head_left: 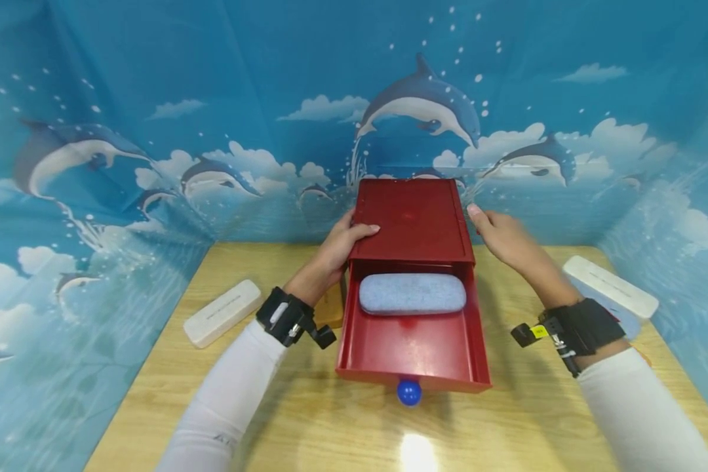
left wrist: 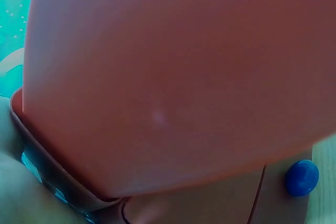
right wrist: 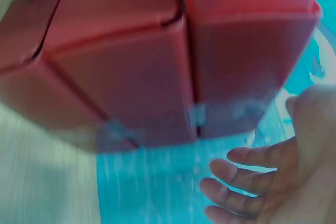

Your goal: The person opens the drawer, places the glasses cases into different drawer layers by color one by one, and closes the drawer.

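A red drawer cabinet (head_left: 410,219) stands at the middle of the table against the backdrop. Its top drawer (head_left: 414,347) is pulled out, with a blue knob (head_left: 410,393) at the front. Inside, at the back, lies a light blue glasses case (head_left: 413,293). My left hand (head_left: 342,246) holds the cabinet's left side, thumb on the top; its other fingers are mostly hidden. My right hand (head_left: 498,236) hovers beside the right side, apart from it, fingers spread and holding nothing in the right wrist view. Lower drawers (right wrist: 115,77) look closed there.
A white glasses case (head_left: 223,313) lies on the table at left. Another white case (head_left: 610,286) lies at right, with a pale blue item (head_left: 630,324) partly under it. A brown item (head_left: 330,307) sits left of the cabinet, partly hidden by the left wrist.
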A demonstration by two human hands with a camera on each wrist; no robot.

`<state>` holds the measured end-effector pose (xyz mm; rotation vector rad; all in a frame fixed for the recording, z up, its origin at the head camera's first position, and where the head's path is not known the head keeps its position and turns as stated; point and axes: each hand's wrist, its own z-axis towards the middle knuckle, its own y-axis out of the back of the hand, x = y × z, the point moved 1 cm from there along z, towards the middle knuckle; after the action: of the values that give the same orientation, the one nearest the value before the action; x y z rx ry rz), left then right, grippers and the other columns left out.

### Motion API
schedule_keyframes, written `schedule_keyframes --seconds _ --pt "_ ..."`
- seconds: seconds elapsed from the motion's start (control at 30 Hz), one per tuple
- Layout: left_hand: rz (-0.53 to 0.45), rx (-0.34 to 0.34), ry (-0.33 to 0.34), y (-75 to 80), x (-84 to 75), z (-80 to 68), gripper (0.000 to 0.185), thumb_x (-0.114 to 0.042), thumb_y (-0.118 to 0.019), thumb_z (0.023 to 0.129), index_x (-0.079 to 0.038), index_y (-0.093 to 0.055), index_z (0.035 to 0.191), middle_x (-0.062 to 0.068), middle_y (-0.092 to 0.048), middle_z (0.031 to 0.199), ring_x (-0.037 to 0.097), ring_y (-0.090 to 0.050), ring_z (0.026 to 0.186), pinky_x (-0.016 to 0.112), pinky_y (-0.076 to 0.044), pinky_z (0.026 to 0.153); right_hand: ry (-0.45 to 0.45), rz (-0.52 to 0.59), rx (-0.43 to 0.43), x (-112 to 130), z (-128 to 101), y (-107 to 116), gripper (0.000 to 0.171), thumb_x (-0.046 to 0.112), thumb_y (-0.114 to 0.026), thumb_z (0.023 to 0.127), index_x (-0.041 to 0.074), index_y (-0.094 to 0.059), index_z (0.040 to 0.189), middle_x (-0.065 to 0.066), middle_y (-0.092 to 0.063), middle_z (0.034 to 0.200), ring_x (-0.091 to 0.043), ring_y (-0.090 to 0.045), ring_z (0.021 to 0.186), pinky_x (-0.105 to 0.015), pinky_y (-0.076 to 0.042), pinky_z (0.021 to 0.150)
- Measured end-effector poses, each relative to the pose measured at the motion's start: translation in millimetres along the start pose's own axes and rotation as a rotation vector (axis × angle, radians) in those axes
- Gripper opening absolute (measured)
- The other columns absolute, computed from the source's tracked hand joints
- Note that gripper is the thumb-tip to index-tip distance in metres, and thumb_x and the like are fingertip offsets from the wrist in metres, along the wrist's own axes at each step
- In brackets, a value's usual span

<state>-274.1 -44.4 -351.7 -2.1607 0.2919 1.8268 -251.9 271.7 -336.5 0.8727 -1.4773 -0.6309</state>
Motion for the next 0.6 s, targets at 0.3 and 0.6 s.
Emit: schedule_keyframes --seconds 0.3,0.6 --pt "0.008 0.003 -0.007 -0.5 -1.3 4.3 0.079 -0.027 -0.065 0.098 -0.027 -0.023 0.165 0.012 -0.057 0.146 0.028 -0.064 0.123 0.047 -0.047 0.112 -0.089 -0.174 -0.133 -68.2 -19.0 14.1 0.103 0.076 -0.034 0.099 -0.011 -0.035 0.154 -0.041 -0.052 0.139 -0.058 -0.056 0.119 -0.069 -0.048 0.092" --pt "0.016 -0.001 -0.007 -0.3 0.0 2.5 0.079 -0.028 -0.065 0.099 -0.027 -0.023 0.165 0.012 -0.057 0.146 0.029 -0.062 0.127 0.049 -0.046 0.114 -0.165 -0.311 -0.077 -122.7 -36.7 17.3 0.099 0.069 -0.044 0.101 -0.020 -0.039 0.146 -0.046 -0.052 0.132 -0.061 -0.056 0.113 -0.070 -0.049 0.087"
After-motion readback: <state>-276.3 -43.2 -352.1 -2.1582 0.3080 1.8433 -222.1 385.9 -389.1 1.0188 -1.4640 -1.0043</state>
